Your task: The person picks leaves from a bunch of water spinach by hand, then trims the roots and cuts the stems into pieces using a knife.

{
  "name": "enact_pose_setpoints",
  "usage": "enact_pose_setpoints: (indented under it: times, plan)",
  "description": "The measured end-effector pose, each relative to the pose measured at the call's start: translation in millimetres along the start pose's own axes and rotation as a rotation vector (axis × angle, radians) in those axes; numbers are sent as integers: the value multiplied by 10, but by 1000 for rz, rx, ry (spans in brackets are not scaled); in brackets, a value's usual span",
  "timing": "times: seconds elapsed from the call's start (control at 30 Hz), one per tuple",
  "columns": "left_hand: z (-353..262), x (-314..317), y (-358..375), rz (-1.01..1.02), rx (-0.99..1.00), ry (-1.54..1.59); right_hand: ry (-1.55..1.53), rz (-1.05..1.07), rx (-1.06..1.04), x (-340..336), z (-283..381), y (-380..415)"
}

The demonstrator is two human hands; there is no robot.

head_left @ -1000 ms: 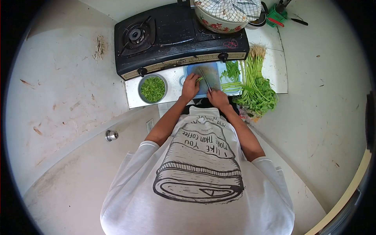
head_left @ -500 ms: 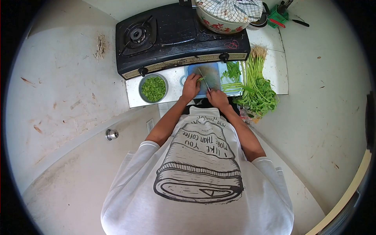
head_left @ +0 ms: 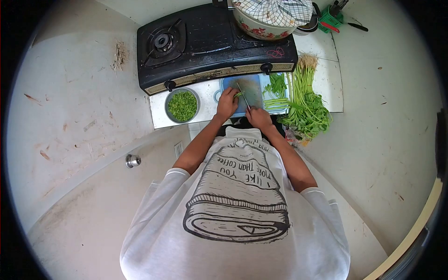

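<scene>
The left hand is pinching green stalks against the blue cutting board; the right hand is gripping the knife by its handle, the blade lying right beside the stalks; chopped greens are filling the bowl at left, and a leafy bunch is resting at the board's right.

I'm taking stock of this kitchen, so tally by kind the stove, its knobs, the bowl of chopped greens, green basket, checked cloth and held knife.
Stove: 1
Stove knobs: 2
Bowl: 1
Basket: 1
Cloth: 1
Knife: 1
Total: 7
</scene>
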State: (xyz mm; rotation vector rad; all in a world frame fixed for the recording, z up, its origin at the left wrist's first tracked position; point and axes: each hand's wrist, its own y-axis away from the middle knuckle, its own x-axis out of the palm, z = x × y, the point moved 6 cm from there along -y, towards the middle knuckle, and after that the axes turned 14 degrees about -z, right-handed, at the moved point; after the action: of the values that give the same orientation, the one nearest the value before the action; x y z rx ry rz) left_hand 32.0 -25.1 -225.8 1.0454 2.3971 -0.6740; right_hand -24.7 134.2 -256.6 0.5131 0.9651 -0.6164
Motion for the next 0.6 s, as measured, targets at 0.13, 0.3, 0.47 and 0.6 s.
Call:
enact_pose_setpoints:
  times: [0.13,0.3,0.47,0.6]
  plan:
    - [21,21,7,-7,1,19,0,0,-14,-9,59,-96]
    - [26,23,12,-10,-10,-1,53,52,23,-33,48,-70]
    - [42,16,22,-17,-8,1,29,40,-22,-6,36,-10]
    - [40,25,23,-25,-17,15,40,59,18,12,40,-69]
